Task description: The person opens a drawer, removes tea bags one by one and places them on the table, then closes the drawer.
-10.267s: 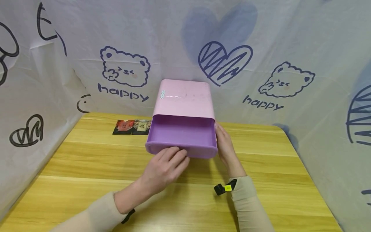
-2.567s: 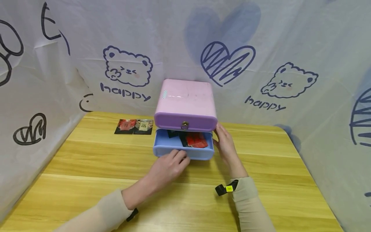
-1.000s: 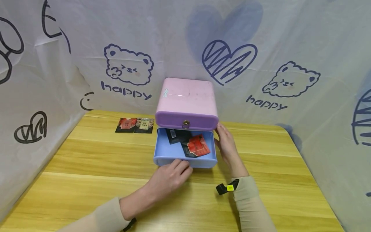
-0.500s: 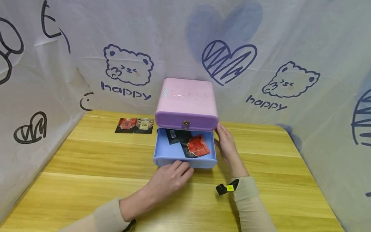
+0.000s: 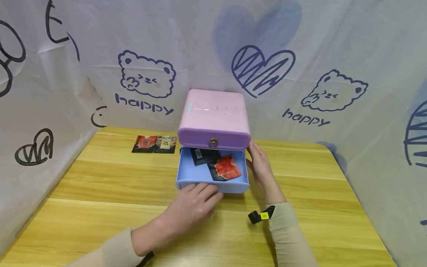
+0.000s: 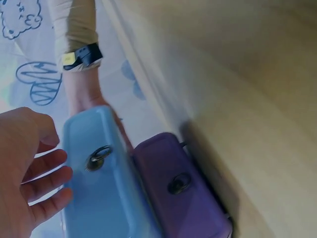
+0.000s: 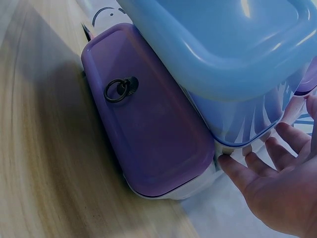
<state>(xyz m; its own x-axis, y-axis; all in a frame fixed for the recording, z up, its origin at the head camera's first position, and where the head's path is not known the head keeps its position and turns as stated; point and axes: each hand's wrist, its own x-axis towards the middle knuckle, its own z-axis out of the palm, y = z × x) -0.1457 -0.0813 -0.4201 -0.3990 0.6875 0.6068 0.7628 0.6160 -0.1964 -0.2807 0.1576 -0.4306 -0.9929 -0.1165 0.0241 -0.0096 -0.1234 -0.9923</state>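
A pink cabinet of small drawers (image 5: 215, 109) stands against the back cloth. Its blue drawer (image 5: 191, 172) is pulled out below the pushed-in purple top drawer (image 5: 193, 138). Inside lie a black-and-red packet (image 5: 228, 167) and a dark packet (image 5: 201, 157). My left hand (image 5: 193, 205) is at the blue drawer's front; in the left wrist view its loosely curled fingers are off the drawer's ring pull (image 6: 99, 157), which hangs free. Fingers of my right hand (image 7: 287, 188) extend against the cabinet's right side. A lower purple drawer (image 7: 153, 119) is pushed in near the table.
Two flat packets, one red and black (image 5: 145, 144) and one with a pale label (image 5: 165, 144), lie left of the cabinet on the wooden table (image 5: 110, 178). A printed cloth (image 5: 207, 44) hangs close behind the cabinet and on both sides.
Earlier the purple top drawer was out; it is now in, and the blue drawer has come out toward me. Over the last half second my left hand has loosened from the blue drawer's front.
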